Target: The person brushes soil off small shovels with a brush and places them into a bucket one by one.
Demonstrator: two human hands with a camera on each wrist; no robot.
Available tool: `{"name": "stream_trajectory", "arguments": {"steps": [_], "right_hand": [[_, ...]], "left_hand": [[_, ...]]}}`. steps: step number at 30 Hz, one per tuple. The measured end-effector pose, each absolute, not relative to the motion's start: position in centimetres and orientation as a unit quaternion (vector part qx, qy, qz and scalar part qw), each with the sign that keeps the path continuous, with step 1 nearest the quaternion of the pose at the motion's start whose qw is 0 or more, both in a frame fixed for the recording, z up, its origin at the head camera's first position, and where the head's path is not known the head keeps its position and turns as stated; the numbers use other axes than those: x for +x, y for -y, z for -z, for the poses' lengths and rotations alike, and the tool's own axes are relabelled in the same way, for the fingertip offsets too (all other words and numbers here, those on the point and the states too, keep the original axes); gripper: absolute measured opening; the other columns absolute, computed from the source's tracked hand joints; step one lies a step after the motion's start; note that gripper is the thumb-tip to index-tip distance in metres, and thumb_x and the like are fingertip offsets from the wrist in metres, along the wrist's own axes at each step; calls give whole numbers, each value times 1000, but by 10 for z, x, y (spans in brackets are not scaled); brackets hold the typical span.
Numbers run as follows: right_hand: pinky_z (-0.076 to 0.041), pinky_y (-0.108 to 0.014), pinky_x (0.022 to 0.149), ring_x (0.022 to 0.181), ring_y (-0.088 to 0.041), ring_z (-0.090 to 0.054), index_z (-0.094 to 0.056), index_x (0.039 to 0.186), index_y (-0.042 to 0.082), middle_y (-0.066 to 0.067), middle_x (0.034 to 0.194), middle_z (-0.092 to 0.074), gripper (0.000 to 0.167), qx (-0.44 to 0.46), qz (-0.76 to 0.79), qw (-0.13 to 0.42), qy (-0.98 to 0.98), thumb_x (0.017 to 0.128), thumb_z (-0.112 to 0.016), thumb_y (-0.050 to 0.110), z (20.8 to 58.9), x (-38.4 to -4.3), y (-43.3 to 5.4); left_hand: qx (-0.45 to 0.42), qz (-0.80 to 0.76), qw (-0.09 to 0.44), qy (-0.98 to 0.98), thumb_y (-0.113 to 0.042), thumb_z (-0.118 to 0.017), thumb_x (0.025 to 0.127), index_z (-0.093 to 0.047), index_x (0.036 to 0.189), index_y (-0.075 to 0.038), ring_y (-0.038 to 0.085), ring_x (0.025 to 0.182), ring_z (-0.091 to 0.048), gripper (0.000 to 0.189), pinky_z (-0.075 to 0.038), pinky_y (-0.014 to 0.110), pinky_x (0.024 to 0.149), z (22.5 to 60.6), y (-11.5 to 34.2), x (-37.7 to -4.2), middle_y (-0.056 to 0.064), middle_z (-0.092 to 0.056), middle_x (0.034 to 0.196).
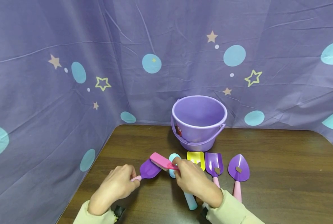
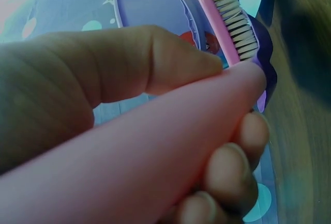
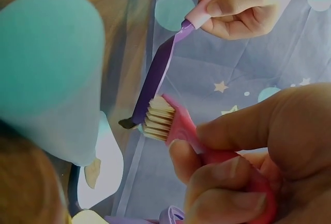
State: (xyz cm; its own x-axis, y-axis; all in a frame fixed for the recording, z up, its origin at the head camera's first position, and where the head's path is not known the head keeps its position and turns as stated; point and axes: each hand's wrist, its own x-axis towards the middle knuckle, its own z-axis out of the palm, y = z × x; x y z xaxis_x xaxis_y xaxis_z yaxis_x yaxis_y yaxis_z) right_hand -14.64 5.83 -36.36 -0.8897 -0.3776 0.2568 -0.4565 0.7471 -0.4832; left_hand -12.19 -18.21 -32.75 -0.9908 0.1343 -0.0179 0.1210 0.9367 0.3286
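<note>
My left hand [image 1: 117, 183] grips the pink handle [image 2: 155, 125] of a toy shovel with a purple blade [image 1: 149, 169], held tilted over the table's left part. The pink brush [image 1: 161, 161] is in my right hand [image 1: 195, 180], thumb and fingers curled round its handle. Its pale bristles [image 3: 159, 118] are down at the front end of the shovel blade in the right wrist view. At that end shows a small dark piece [image 3: 125, 123]. A light blue shovel [image 1: 190, 201] lies partly hidden under my right hand, with a brownish piece [image 3: 93, 173] on its blade.
A yellow shovel [image 1: 195, 157], a purple square shovel [image 1: 216, 160] and a purple pointed shovel [image 1: 239, 163] lie in a row to the right, each bearing a small brown piece. Behind them a purple bucket [image 1: 198, 135] stands near the back edge, before a patterned cloth [image 1: 166, 84].
</note>
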Motion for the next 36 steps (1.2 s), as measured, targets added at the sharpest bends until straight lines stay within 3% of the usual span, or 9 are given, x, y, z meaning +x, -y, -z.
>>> {"name": "stream_trajectory", "arguments": {"steps": [12, 21, 27, 36], "right_hand": [[-42, -34, 59, 66, -12, -52, -61, 103, 9, 3, 80, -60, 19, 218, -280, 76, 932, 83, -60, 7, 364, -148, -62], [-39, -25, 50, 56, -7, -45, -61, 109, 9, 7, 66, -49, 20, 199, -345, 87, 913, 89, -60, 10, 350, -148, -68], [-44, -27, 58, 64, -2, -56, -62, 108, 13, 14, 75, -63, 18, 187, -378, 96, 902, 90, -58, 11, 338, -147, -74], [-43, -26, 58, 64, -1, -54, -63, 109, 17, 18, 75, -61, 19, 187, -368, 104, 905, 91, -59, 14, 332, -143, -76]], "left_hand": [[66, -163, 28, -984, -23, -69, 81, -55, 66, -17, 17, 57, -48, 21, -38, 33, 53, 326, 182, -122, -3, -50, 64], [57, -171, 16, -984, -21, -70, 77, -56, 68, -18, 16, 56, -47, 17, -36, 33, 51, 325, 179, -123, -3, -50, 62], [54, -173, 3, -983, -21, -70, 75, -58, 71, -18, 16, 56, -47, 13, -37, 33, 51, 325, 178, -123, -3, -50, 61], [55, -177, -7, -983, -21, -67, 80, -58, 72, -18, 16, 58, -46, 13, -36, 33, 52, 326, 177, -124, -3, -49, 61]]}}
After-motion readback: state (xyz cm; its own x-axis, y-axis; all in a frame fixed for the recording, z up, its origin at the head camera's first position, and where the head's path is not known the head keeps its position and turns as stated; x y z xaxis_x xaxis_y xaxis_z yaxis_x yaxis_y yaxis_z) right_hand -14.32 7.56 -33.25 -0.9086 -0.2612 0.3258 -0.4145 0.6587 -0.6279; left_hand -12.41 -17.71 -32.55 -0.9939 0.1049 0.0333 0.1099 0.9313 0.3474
